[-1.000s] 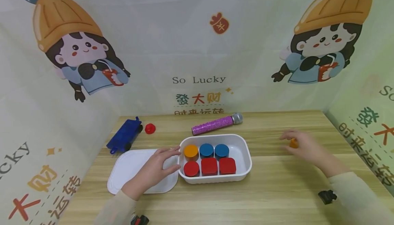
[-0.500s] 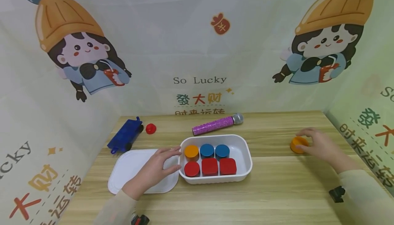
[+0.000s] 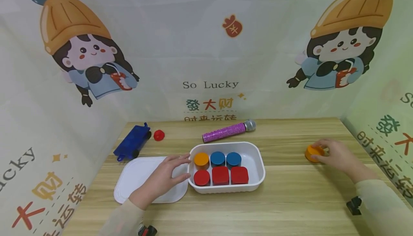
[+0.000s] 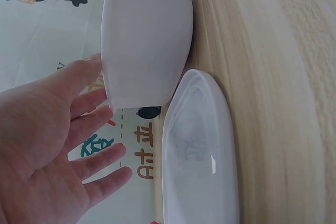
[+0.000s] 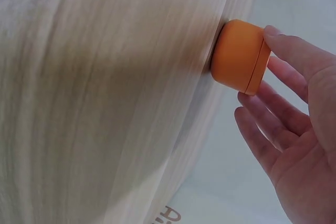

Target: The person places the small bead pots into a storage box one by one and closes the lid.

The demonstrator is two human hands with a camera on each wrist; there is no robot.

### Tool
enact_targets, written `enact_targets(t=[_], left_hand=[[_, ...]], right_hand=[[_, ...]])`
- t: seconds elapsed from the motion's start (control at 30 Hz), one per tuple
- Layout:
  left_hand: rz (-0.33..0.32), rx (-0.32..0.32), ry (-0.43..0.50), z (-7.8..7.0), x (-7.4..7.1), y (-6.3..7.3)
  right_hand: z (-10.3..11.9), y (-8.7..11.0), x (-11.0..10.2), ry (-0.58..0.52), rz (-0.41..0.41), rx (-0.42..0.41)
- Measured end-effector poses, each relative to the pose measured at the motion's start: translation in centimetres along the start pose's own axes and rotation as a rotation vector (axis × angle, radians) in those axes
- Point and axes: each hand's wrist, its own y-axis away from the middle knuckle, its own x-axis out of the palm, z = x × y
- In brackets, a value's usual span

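My right hand [image 3: 337, 156] pinches a small orange round case with a lid seam [image 5: 239, 57] between thumb and fingers. The case stands on the table at the right. My left hand [image 3: 161, 180] is beside the left end of a white open box [image 3: 256, 162], thumb and fingertips at its rim, fingers loosely extended. Inside the box's left and middle are an orange round case [image 3: 201, 160], two blue round ones [image 3: 217, 159], a red round one [image 3: 202, 177] and two red square ones [image 3: 221, 175]. The box's right end shows bare floor.
A white lid [image 3: 138, 178] lies left of the box, partly under my left hand. Behind are a blue wheeled toy [image 3: 133, 142], a small red piece [image 3: 159, 135] and a purple glittery microphone [image 3: 224, 132]. Printed cloth [image 3: 167, 49] walls in the table.
My right hand has shifted a little to the right, and the orange case, mostly hidden under it at first, now shows between its fingers. The left hand stays at the box.
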Motion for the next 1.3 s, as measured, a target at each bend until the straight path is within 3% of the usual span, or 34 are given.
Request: enact_targets(t=[0.23,0.53,0.9,1.3], left_hand=[[-0.002,-0.003,0.004,0.0,0.1,0.0],[-0.010,0.017,-0.003,0.1,0.1,0.2],[-0.007,0.006,-0.010,0.1,0.2,0.0],[-0.009,0.025,-0.002,0.0,0.2,0.1]], right_hand=[[0.8,0.3,-0.1,-0.001,-0.011,-0.010],[3.4,0.4,0.8,-0.002,-0.041,-0.087],[8.7,-0.9,0.4,-0.010,-0.031,-0.163],[14.5,-2.8,0.7,-0.056,0.012,-0.175]])
